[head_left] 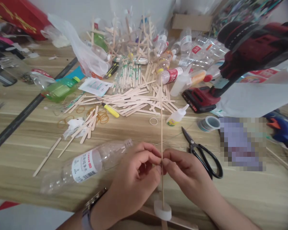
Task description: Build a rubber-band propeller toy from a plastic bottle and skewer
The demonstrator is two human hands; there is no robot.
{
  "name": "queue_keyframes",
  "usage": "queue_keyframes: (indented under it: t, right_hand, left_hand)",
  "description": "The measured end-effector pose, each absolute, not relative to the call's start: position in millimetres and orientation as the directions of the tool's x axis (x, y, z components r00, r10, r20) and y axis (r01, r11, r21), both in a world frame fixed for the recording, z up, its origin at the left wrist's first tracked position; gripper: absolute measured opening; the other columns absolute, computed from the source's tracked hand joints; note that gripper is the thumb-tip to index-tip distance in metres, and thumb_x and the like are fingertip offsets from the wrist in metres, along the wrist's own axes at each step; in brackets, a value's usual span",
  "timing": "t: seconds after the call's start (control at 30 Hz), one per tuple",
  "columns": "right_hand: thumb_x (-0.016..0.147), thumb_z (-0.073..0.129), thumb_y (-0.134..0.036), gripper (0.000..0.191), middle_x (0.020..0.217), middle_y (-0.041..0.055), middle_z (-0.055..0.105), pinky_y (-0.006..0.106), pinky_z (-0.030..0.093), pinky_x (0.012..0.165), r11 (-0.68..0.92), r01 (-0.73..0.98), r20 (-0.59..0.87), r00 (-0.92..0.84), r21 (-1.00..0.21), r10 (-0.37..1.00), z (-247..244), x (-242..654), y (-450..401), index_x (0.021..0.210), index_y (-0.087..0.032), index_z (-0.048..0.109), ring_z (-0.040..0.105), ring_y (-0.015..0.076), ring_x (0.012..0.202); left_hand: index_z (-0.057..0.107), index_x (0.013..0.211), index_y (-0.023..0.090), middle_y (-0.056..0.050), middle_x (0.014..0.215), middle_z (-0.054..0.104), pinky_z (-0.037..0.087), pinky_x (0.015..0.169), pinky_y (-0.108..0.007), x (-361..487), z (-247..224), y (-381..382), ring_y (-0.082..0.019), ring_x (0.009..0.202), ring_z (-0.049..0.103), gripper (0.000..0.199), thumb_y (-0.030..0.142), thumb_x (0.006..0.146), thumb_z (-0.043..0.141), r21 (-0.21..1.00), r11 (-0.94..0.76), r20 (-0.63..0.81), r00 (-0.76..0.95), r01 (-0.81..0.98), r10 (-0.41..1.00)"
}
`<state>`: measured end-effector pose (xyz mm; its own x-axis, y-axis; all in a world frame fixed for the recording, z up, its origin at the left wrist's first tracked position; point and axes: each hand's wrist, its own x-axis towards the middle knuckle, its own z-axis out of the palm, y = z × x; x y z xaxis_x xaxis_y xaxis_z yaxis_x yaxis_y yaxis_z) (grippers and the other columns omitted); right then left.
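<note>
A thin wooden stick (161, 127) stands upright in front of me, its lower end at a white plastic ring (162, 211). Below the ring, flat wooden strips (180, 222) reach out near the table's front edge. My left hand (139, 169) pinches the stick at mid-height, a watch on its wrist. From the other side my right hand (182, 172) pinches at the same spot, fingertips touching the left ones. Whether something small sits between the fingertips is hidden. Black-handled scissors (201, 153) lie just beyond my right hand, and a clear labelled bottle (86, 166) lies left of my left hand.
Many loose craft sticks (129, 100) cover the middle of the table. A glue bottle (177, 115), a tape roll (208, 124) and a red cordless drill (201, 99) are to the right. Left are a green bottle (61, 88), a yellow knife (111, 110) and rubber bands (103, 117).
</note>
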<state>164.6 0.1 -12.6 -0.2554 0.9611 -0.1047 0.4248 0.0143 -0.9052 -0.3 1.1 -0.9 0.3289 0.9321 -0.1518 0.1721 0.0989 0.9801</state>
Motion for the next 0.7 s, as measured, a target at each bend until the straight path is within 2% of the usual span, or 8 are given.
queue_keyframes:
  t: [0.7]
  right_hand:
    - [0.085,0.041,-0.032,0.031,0.054,-0.0020,0.050,0.023,0.037,0.050,0.039,0.427,-0.088,-0.274,-0.904,0.958,-10.1,164.2,3.0,0.059,-0.020,0.052,0.046,0.0114,0.052]
  left_hand:
    - [0.067,0.080,0.018,-0.004,0.100,0.060,0.046,0.064,-0.023,-1.9,-5.0,-1.1,-0.014,0.084,0.060,0.016,0.022,0.086,0.052,0.981,0.055,-0.113,0.321,0.184,0.940]
